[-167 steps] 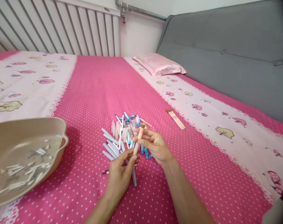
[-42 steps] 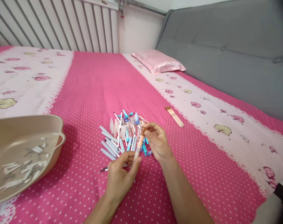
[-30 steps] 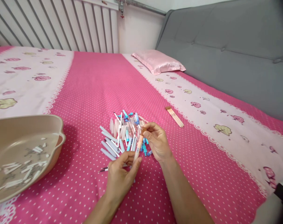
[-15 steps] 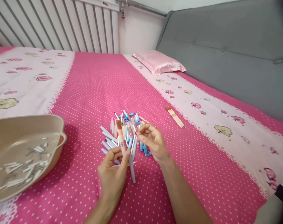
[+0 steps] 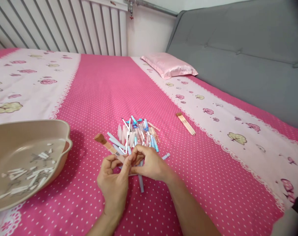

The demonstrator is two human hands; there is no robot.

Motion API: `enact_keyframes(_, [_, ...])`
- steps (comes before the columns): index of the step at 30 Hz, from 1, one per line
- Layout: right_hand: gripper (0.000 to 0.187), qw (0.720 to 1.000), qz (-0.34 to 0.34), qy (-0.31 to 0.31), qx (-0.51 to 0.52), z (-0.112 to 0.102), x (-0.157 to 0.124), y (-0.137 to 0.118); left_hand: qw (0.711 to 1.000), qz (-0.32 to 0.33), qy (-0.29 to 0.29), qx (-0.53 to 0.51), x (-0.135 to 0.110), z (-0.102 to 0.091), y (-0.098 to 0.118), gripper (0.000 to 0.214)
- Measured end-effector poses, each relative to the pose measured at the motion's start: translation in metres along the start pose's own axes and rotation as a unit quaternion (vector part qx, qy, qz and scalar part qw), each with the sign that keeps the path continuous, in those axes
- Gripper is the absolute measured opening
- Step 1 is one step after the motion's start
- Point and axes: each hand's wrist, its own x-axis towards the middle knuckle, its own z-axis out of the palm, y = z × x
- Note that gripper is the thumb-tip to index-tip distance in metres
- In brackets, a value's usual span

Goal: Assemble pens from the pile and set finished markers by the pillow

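"What lies on the near side of the fingers?"

"A pale grey-blue tube [image 5: 141,184], flat on the bedspread [image 5: 149,209], its far end hidden by the right hand [image 5: 150,164]."

"And the fingers themselves?"

"Those of the left hand [image 5: 113,178] grip a pen [image 5: 109,147] by its pale lower barrel. It tilts up and leftward, the brown topper at its raised end. The right hand's fingers are curled in against the left thumb, near the pen's lower end; I can't tell whether they pinch anything."

"Anything level with them?"

"Well to their left, a beige basin [image 5: 40,134] with small white pieces [image 5: 19,189] scattered on its bottom. Near the right hand's knuckles, on the outer side, lies a short grey-blue piece [image 5: 166,156]."

"Just past the fingertips?"

"A loose pile of pen parts [image 5: 131,137]: grey-blue tubes, white sticks, pinkish pieces, turquoise and blue bits."

"Farther out?"

"Beyond the fingers and to the right, a row of brown-topped pens [image 5: 185,123] lies side by side, apart from the pile. Well past those is a pink satin pillow [image 5: 168,65], with a grey tufted headboard [image 5: 237,55] to its right. Farthest, a white radiator [image 5: 82,26] stands by the wall, ahead and to the left."
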Motion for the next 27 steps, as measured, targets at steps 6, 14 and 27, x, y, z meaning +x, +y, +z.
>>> enact_keyframes(6, [0.021, 0.999, 0.006, 0.038, 0.016, 0.008, 0.002, 0.007, 1.000, -0.006, 0.011, 0.005, 0.003, 0.000, 0.000, 0.029])
enact_keyframes(14, [0.028, 0.997, 0.017, 0.035, 0.073, 0.001, 0.005, 0.009, 0.999, 0.023, -0.024, 0.008, 0.003, 0.000, -0.006, 0.027])
enact_keyframes(27, [0.014, 0.992, -0.066, 0.062, -0.085, 0.002, 0.003, 0.006, 0.999, 0.031, -0.004, 0.024, 0.004, -0.003, -0.008, 0.026])
